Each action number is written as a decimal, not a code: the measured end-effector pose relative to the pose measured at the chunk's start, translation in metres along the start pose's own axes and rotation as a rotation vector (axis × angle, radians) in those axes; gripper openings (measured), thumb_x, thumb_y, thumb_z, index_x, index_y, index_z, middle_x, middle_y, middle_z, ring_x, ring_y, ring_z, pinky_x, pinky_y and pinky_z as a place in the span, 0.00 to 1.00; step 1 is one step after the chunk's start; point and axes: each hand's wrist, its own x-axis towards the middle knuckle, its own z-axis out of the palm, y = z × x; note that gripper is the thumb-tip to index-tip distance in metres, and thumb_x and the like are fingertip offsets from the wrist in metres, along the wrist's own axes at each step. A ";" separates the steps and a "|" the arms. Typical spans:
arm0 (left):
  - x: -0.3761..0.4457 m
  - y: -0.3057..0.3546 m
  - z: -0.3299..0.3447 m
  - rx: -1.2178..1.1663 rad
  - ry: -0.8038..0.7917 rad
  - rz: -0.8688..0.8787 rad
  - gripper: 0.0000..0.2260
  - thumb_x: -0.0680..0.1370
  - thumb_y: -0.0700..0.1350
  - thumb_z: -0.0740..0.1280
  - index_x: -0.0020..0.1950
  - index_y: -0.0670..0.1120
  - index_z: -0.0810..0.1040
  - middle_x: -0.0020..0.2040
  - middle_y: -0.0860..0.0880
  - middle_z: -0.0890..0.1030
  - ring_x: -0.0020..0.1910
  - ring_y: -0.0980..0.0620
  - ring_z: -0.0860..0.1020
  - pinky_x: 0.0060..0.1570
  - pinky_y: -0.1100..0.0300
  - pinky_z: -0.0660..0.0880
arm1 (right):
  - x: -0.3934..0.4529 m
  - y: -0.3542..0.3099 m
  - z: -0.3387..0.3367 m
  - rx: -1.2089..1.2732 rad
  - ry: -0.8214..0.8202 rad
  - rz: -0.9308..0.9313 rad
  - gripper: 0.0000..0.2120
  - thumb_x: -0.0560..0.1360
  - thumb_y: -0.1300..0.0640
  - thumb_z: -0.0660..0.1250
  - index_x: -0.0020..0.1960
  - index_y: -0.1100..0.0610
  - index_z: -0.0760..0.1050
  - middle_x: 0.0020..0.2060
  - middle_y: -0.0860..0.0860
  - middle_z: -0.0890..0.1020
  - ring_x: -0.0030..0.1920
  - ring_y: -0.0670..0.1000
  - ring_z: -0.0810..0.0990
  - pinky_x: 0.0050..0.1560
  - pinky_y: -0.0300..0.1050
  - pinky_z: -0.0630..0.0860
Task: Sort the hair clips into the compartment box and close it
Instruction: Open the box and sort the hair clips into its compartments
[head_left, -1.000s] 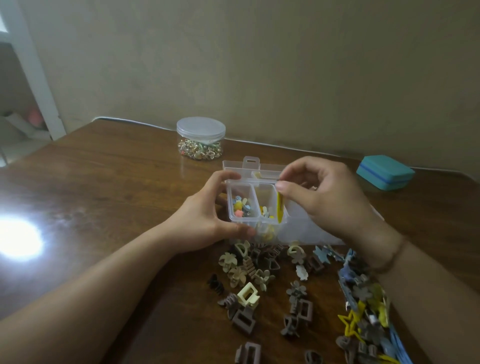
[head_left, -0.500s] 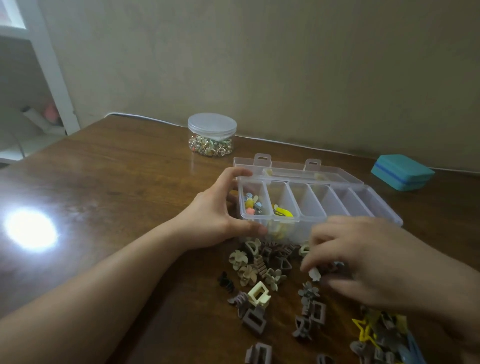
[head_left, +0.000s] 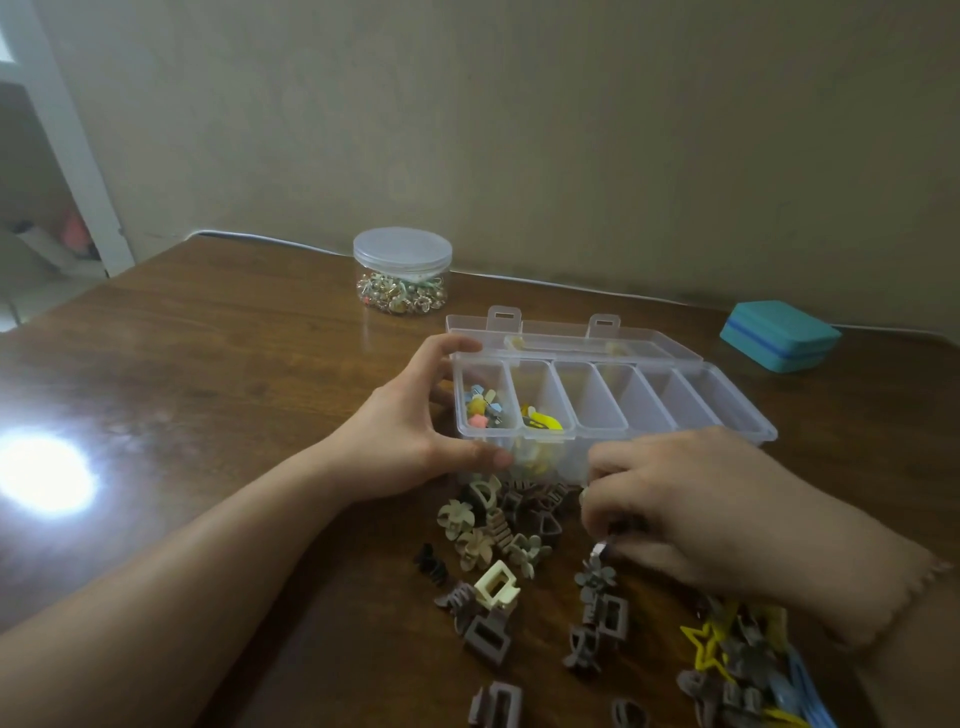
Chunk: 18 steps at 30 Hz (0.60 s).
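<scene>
Left hand (head_left: 400, 441) gripping left end of open clear box (head_left: 727, 400), thumb on near wall, fingers curled over far rim. Right hand (head_left: 691, 509) down in clip pile (head_left: 498, 535) just in front of box, fingers curled, pinching small grey clip (head_left: 600, 552). Two leftmost compartments holding small coloured clips, others look bare. Lid (head_left: 571, 338) flat behind. Jar (head_left: 402, 270), teal case (head_left: 779, 335) on table (head_left: 208, 364) beyond.
</scene>
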 end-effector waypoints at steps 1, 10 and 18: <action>0.000 0.000 0.000 -0.001 -0.001 0.002 0.42 0.63 0.57 0.80 0.70 0.65 0.61 0.66 0.60 0.73 0.60 0.63 0.75 0.54 0.66 0.74 | -0.001 0.001 -0.001 0.059 0.030 -0.012 0.06 0.75 0.42 0.63 0.52 0.38 0.72 0.47 0.37 0.73 0.47 0.39 0.73 0.46 0.39 0.75; 0.000 0.001 0.001 -0.008 0.000 0.003 0.42 0.59 0.63 0.78 0.69 0.66 0.61 0.66 0.59 0.75 0.61 0.61 0.76 0.61 0.55 0.77 | 0.034 -0.001 0.007 0.524 0.687 0.318 0.08 0.71 0.47 0.67 0.49 0.45 0.80 0.38 0.37 0.80 0.37 0.44 0.78 0.36 0.40 0.78; -0.001 0.002 0.001 -0.003 0.010 0.005 0.43 0.58 0.64 0.77 0.69 0.66 0.61 0.66 0.59 0.75 0.61 0.60 0.76 0.61 0.53 0.77 | -0.018 0.011 -0.022 0.242 0.179 0.341 0.05 0.72 0.44 0.64 0.39 0.34 0.70 0.34 0.30 0.77 0.41 0.35 0.74 0.32 0.32 0.65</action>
